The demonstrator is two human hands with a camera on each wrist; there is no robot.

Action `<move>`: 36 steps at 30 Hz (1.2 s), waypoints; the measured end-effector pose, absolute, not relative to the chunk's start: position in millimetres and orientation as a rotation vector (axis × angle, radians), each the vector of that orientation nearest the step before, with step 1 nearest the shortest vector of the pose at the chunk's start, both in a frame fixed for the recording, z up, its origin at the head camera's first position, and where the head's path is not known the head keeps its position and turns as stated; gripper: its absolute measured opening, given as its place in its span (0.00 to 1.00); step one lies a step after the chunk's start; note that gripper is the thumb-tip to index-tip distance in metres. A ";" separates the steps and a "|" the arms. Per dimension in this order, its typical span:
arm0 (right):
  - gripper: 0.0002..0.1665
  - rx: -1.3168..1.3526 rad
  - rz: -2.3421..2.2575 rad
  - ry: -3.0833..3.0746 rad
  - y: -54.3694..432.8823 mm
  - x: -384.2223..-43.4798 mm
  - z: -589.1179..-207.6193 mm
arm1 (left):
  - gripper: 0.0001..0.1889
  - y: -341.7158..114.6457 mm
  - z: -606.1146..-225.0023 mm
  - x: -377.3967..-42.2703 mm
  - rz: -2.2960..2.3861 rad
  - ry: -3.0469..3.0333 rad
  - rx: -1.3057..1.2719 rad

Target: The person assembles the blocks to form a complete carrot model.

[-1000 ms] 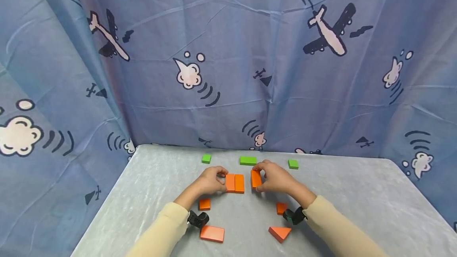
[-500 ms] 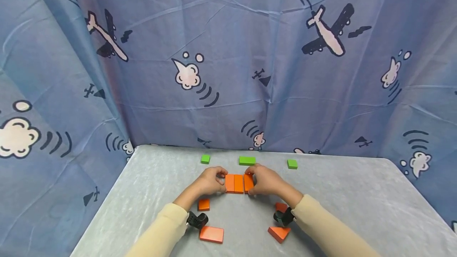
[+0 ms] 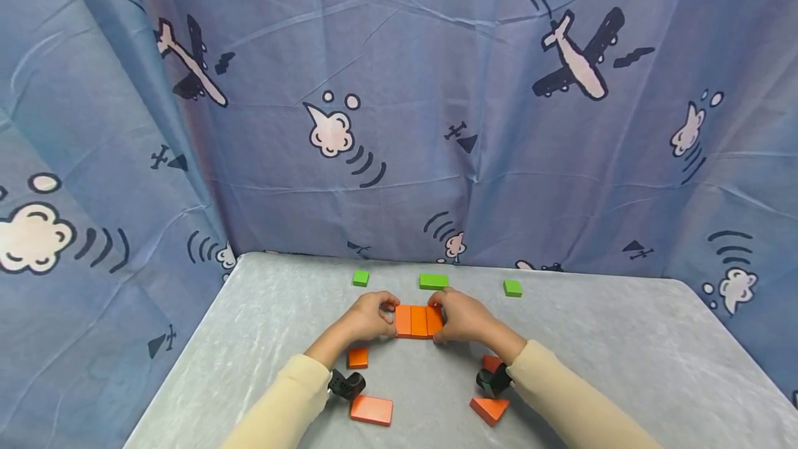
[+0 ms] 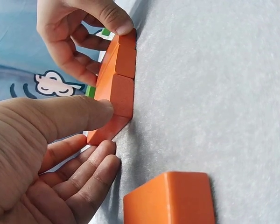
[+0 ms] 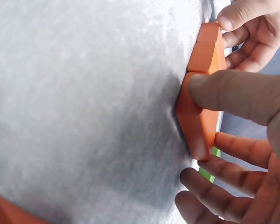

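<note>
Three orange rectangular blocks lie side by side in a row on the table, their long sides touching. My left hand holds the left block by its ends, with the thumb on the near end, as the left wrist view shows. At the other end of the row, my right hand pinches the right block between its thumb, pressed on the near end, and its fingers at the far end. Between them sits the middle block, which neither hand touches.
Behind the row stand a long green block and two small green blocks, one left, one right. Nearer lie a small orange block, a flat orange block, an orange triangle and a partly hidden orange block.
My right hand has slid its block leftward, closing the gap until it meets the middle block. My left hand has stayed in place on the left block.
</note>
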State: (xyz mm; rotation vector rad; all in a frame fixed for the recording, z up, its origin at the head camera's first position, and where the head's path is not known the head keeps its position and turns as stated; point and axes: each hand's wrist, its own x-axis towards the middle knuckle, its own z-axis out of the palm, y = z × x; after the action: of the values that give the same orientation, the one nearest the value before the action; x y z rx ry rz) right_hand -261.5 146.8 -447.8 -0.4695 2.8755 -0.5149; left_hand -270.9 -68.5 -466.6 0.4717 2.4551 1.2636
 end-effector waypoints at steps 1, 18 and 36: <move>0.33 -0.471 -0.518 2.873 146.8 -261.4 -447.8 | 0.28 -68.5 -466.5 -270.9 1.263 2.457 0.475; 0.33 -0.514 -0.519 2.860 150.2 -263.3 -448.5 | 0.28 -68.3 -466.8 -272.4 1.262 2.470 0.495; 0.23 -0.453 -0.592 2.902 167.0 -293.3 -440.6 | 0.29 -70.8 -467.9 -271.3 1.284 2.431 0.461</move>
State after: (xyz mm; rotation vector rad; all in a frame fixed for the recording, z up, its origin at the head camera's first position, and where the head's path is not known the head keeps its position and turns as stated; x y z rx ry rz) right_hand -293.3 167.0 -440.6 -0.4529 2.9018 -0.5922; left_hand -271.3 -70.8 -467.9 0.4614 2.4307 1.2838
